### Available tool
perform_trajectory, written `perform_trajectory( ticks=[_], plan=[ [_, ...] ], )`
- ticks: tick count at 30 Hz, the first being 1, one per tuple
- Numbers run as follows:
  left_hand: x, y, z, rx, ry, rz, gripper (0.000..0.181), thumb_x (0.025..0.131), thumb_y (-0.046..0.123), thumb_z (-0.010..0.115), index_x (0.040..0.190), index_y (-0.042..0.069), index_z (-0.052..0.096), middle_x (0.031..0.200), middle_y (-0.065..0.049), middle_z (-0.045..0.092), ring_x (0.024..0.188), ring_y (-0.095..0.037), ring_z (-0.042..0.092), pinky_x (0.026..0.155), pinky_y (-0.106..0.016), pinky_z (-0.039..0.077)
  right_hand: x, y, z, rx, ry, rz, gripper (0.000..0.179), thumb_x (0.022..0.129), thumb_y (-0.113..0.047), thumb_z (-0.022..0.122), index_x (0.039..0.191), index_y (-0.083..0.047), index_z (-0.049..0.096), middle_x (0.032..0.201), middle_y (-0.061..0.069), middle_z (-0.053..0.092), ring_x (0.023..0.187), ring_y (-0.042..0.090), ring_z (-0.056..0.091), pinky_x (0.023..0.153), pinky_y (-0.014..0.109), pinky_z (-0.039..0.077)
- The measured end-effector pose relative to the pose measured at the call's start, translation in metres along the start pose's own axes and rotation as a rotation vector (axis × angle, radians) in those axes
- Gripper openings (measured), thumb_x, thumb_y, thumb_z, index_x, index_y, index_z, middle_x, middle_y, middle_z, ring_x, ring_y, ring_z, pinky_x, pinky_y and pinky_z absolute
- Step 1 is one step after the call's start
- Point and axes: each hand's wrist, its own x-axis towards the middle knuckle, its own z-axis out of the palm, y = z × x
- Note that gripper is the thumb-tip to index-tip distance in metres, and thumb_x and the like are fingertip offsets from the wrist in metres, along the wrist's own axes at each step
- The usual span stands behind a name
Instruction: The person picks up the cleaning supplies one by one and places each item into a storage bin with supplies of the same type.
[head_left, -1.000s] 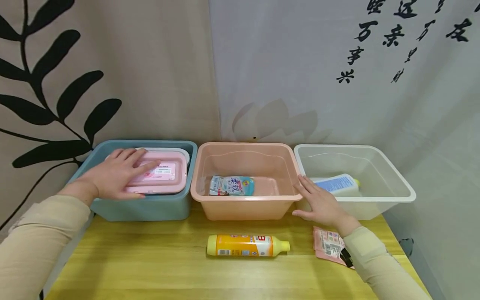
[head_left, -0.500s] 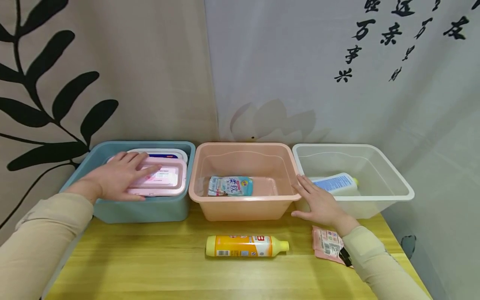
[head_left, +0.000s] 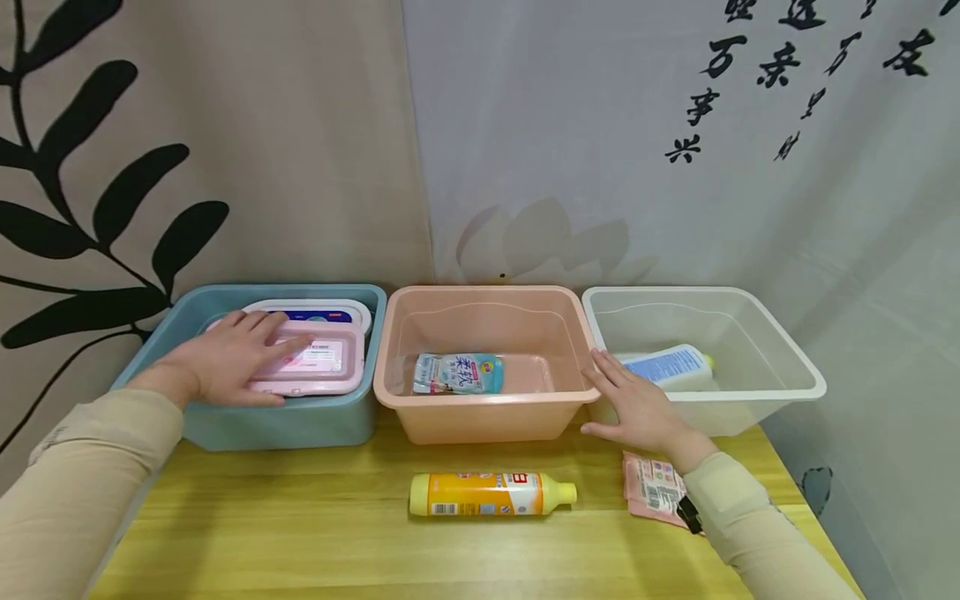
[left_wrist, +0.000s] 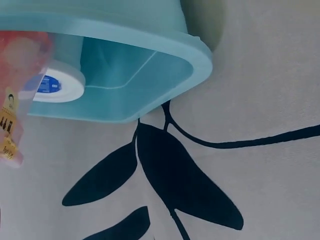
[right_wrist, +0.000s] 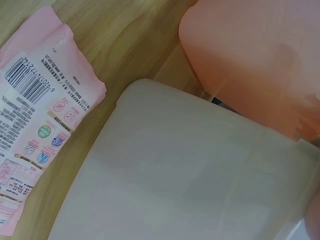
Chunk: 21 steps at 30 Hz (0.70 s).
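Observation:
My left hand [head_left: 236, 354] spans the left end of a pink wipes pack [head_left: 348, 354] in the blue bin [head_left: 277, 429], thumb along the near side, fingers over the top and far side. Under and behind it shows a white lidded pack [head_left: 360, 312] with a dark blue label. The pink pack's side [left_wrist: 10, 100] rises inside the bin in the left wrist view. My right hand [head_left: 641, 408] lies with straight fingers where the peach bin [head_left: 487, 421] meets the white bin [head_left: 772, 400], fingertips at their rims.
A blue pouch [head_left: 457, 373] lies in the peach bin, and a white bottle [head_left: 675, 367] with a blue label lies in the white bin. On the wooden table [head_left: 300, 533] are a yellow bottle [head_left: 487, 494] on its side and a pink packet [head_left: 652, 487] beside my right wrist.
The pink wipes pack has dropped slightly and come nearer under my left hand, baring more of the white pack's blue label. My right hand stays at the rims. The head view has shifted a little.

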Motion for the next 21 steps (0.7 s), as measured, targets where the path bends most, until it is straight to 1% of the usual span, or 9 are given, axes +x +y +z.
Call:
perform_trajectory(
  ticks=[2, 8, 13, 16, 19, 21],
  plan=[
    [0.001, 0.0, 0.001, -0.006, -0.006, -0.002, 0.086, 0.074, 0.075, 0.052, 0.141, 0.021, 0.039, 0.139, -0.024, 0.041, 0.125, -0.042, 0.036, 0.103, -0.065, 0.027, 0.0, 0.0, 0.0, 0.0, 0.008, -0.002, 0.087, 0.077, -0.056, 0.065, 0.143, -0.006, 0.037, 0.154, 0.017, 0.022, 0.141, 0.035, 0.025, 0.108, 0.049, 0.035],
    [0.003, 0.0, 0.002, -0.031, -0.053, -0.026, 0.087, 0.074, 0.076, 0.051, 0.142, 0.024, 0.036, 0.139, -0.023, 0.04, 0.126, -0.041, 0.035, 0.105, -0.066, 0.025, 0.0, 0.0, 0.002, -0.007, 0.036, -0.012, 0.086, 0.077, -0.055, 0.066, 0.142, -0.006, 0.039, 0.153, 0.018, 0.025, 0.14, 0.036, 0.027, 0.107, 0.049, 0.036],
    [0.004, -0.002, 0.005, -0.044, -0.049, -0.029, 0.088, 0.074, 0.077, 0.05, 0.143, 0.025, 0.034, 0.139, -0.022, 0.041, 0.126, -0.041, 0.036, 0.105, -0.066, 0.025, 0.0, 0.001, 0.003, -0.009, 0.05, -0.016, 0.087, 0.077, -0.058, 0.064, 0.143, -0.007, 0.038, 0.153, 0.018, 0.026, 0.139, 0.037, 0.028, 0.106, 0.05, 0.036],
    [0.004, -0.003, 0.007, -0.05, -0.037, -0.027, 0.088, 0.073, 0.078, 0.049, 0.142, 0.026, 0.034, 0.137, -0.021, 0.042, 0.124, -0.04, 0.037, 0.104, -0.066, 0.026, 0.0, 0.001, 0.003, -0.007, 0.042, -0.013, 0.088, 0.077, -0.059, 0.063, 0.143, -0.007, 0.038, 0.153, 0.018, 0.026, 0.139, 0.037, 0.027, 0.107, 0.05, 0.036],
    [0.004, -0.005, 0.01, -0.056, -0.026, -0.023, 0.088, 0.073, 0.078, 0.05, 0.142, 0.026, 0.034, 0.136, -0.02, 0.043, 0.123, -0.039, 0.038, 0.104, -0.065, 0.027, 0.0, 0.001, 0.002, 0.002, 0.017, 0.002, 0.088, 0.078, -0.058, 0.063, 0.144, -0.008, 0.036, 0.154, 0.017, 0.023, 0.141, 0.036, 0.025, 0.109, 0.049, 0.034],
    [0.004, -0.005, 0.011, -0.061, -0.031, -0.025, 0.087, 0.073, 0.078, 0.05, 0.142, 0.026, 0.034, 0.137, -0.02, 0.043, 0.124, -0.039, 0.038, 0.104, -0.066, 0.026, 0.001, 0.001, 0.001, 0.008, -0.008, 0.013, 0.088, 0.079, -0.059, 0.062, 0.145, -0.008, 0.034, 0.155, 0.017, 0.021, 0.142, 0.035, 0.023, 0.11, 0.049, 0.033]
  ],
)
